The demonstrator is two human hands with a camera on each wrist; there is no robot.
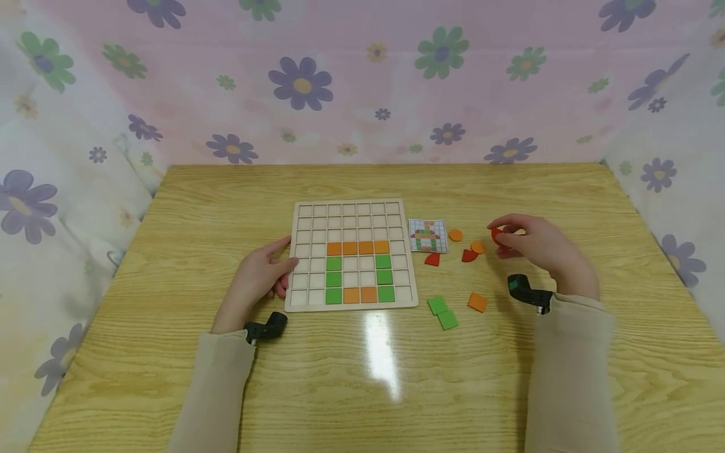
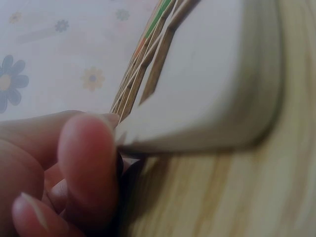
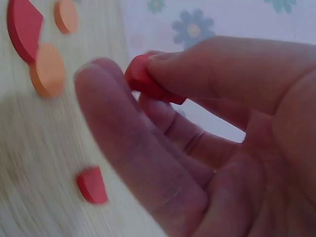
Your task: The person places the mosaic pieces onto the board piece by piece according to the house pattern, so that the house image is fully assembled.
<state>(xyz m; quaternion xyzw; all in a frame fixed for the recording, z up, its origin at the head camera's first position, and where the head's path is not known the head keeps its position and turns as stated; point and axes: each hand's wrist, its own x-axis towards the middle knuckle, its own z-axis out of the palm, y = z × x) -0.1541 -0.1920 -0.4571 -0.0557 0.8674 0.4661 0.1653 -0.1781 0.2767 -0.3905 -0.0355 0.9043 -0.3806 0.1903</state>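
My left hand [image 1: 256, 277] holds the left edge of a pale wooden grid board [image 1: 349, 224], with the thumb over its rim; in the left wrist view the thumb [image 2: 89, 153] is at the board's corner. Green and orange square tiles fill several cells in the lower half. Right of the board, above the table, my right hand [image 1: 529, 242] pinches a red quarter-circle piece [image 3: 143, 74] between thumb and fingers. Orange discs [image 1: 455, 235] and red quarter-circle pieces [image 1: 433, 259] lie between hand and board. Below the right hand, another red piece [image 3: 92, 185] shows in the right wrist view.
A small picture card [image 1: 428, 236] with a coloured grid pattern lies against the board's right side. Two green tiles [image 1: 447, 319] touch nearer the front, with an orange tile [image 1: 477, 302] to their right. Flowered cloth [image 1: 374, 82] surrounds the wooden table [image 1: 317, 377].
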